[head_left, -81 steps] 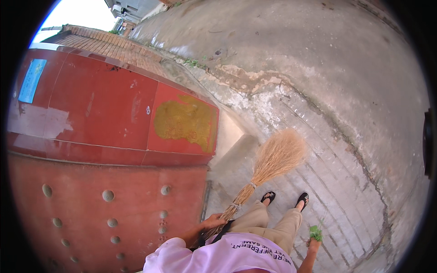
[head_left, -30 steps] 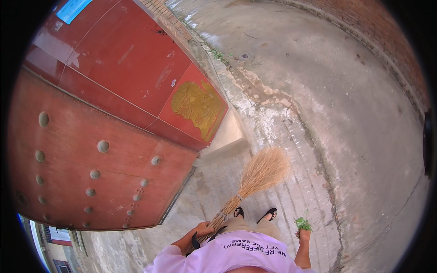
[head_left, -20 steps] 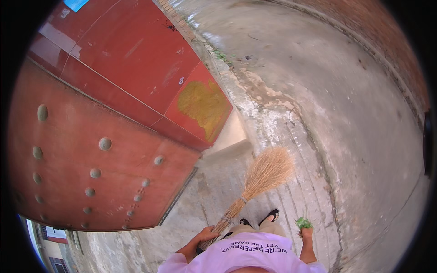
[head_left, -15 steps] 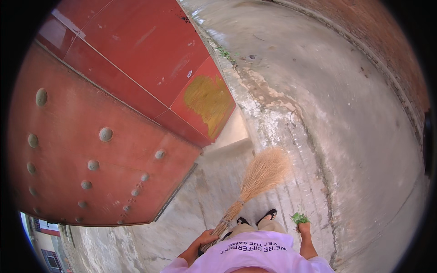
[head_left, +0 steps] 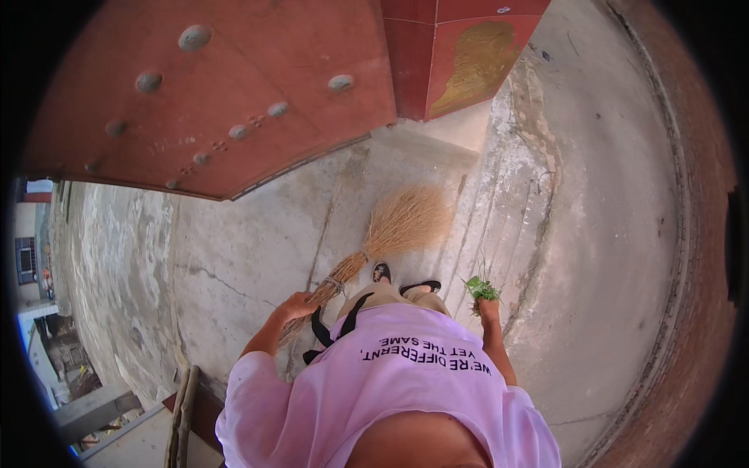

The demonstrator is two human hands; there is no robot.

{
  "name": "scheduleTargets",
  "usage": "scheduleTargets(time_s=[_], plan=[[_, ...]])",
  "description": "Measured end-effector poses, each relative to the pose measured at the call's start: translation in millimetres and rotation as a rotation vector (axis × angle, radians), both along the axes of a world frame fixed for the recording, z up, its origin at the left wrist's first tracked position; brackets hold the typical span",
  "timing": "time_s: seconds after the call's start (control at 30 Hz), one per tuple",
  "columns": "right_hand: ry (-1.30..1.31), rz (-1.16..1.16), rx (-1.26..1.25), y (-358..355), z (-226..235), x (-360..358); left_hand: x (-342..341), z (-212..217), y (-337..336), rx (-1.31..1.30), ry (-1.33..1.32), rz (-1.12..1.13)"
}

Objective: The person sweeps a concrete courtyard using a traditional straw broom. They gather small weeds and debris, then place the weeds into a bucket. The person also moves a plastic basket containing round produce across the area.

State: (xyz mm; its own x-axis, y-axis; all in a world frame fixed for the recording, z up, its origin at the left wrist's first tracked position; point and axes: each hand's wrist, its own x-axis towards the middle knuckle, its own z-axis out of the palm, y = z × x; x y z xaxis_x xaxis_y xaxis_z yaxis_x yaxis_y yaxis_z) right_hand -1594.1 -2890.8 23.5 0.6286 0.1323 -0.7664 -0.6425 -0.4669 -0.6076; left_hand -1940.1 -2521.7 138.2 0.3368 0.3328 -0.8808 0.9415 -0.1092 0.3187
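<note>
My left hand is wrapped round the bound handle of a straw broom. The broom slants away from my left side, its tan bristles fanned out beyond my feet; whether they touch the ground I cannot tell. A small bunch of green weeds sticks up out of my right hand, which is closed on the stems at my right side. Black straps hang at my waist beside the broom handle.
A red door panel with round studs stands far left, next to a red gatepost with a gold patch. Cracked concrete lies underfoot. A brick wall runs along the right. Wooden poles lean at the near left.
My view has turned and shifted, so the red door and post now sit higher up and more of the ground on the left shows. Both hands keep hold of the broom and the weeds.
</note>
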Motion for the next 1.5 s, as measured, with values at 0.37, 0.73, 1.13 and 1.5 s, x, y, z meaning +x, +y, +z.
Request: scheduleTargets(time_s=[0.37,0.73,1.13,1.5], plan=[[0.074,0.221,0.017,82.6,8.4,-32.3,-100.0,23.0,69.8,0.082,0.116,0.072],[0.157,0.5,-0.059,168.5,-1.0,-0.2,-233.9,53.1,73.3,0.355,0.397,0.466],[-0.014,0.979,-0.155,308.8,-25.0,58.0,-259.8,103.6,25.2,0.649,0.712,0.906],[-0.02,1.257,-0.155,467.8,13.1,-82.3,-321.2,20.6,3.2,0.539,0.324,1.417]])
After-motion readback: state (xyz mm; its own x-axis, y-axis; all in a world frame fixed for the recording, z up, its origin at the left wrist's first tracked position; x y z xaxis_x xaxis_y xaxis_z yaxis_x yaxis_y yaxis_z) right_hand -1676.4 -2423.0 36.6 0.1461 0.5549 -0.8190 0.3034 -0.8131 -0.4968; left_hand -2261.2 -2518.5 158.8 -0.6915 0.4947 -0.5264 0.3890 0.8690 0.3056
